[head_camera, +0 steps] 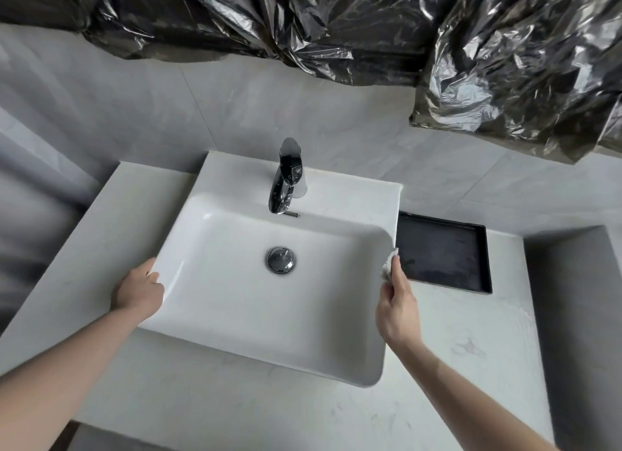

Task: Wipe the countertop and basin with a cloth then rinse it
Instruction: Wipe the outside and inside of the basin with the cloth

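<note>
A white rectangular basin (235,302) sits on a pale grey countertop (471,343). Its chrome drain plug (281,260) lies in the middle, and a chrome tap (286,178) stands at the back rim. My right hand (397,306) holds a small crumpled white cloth (388,265) pressed against the basin's right outer edge. My left hand (138,291) rests on the basin's left rim, fingers curled over the edge, with nothing else in it.
A black shallow tray (444,252) lies on the countertop just right of the basin, close to the cloth. Crumpled black plastic sheeting (336,23) hangs over the grey tiled wall behind. A grey wall edge (572,316) bounds the counter at the right.
</note>
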